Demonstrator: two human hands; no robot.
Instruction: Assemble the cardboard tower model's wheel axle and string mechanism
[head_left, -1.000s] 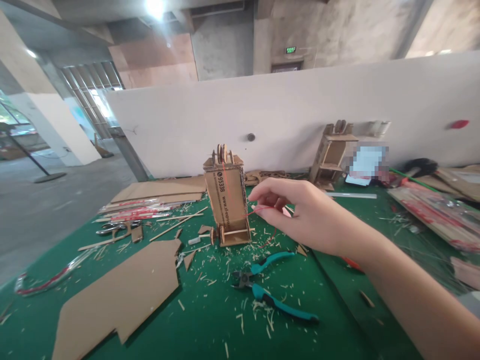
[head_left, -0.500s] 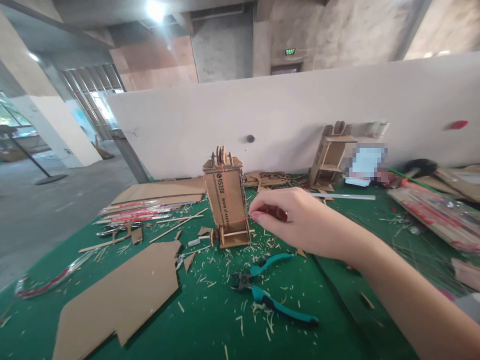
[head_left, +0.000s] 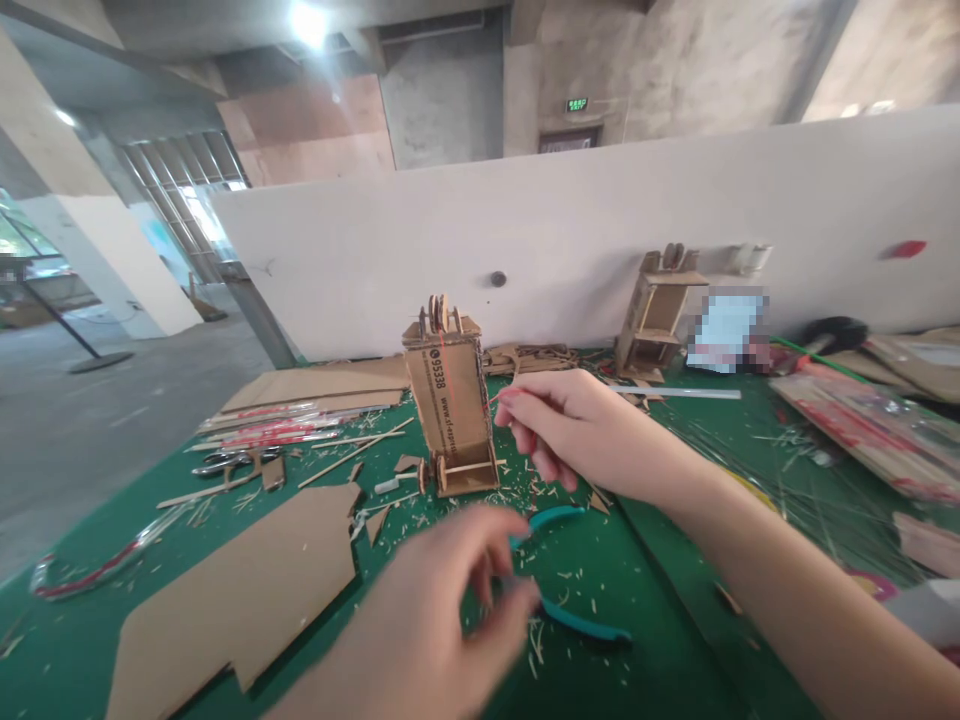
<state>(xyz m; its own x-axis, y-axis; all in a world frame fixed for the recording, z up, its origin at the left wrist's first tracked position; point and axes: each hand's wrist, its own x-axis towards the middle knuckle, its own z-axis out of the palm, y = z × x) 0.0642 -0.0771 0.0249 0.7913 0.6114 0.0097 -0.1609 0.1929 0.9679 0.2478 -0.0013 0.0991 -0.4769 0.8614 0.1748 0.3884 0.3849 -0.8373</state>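
A cardboard tower with round discs on top stands upright on the green table, printed lettering on its front. A thin red string runs from the tower toward my right hand, whose thumb and forefinger pinch it just right of the tower. Blurred by motion, my left hand is over the diagonal cutters, its thumb and fingers apart. The cutters' jaws are hidden behind the left fingers; both teal handles show, spread. I cannot tell whether the hand touches them.
A second cardboard tower stands at the back right, near a pale blurred panel. A flat cardboard sheet lies at the front left. Scissors, sticks, plastic packets and wood shavings cover parts of the table. A white partition rises behind.
My left hand has come into view from below and is over the cutters. The right hand, still pinching the string, has risen slightly and its lower fingers have loosened.
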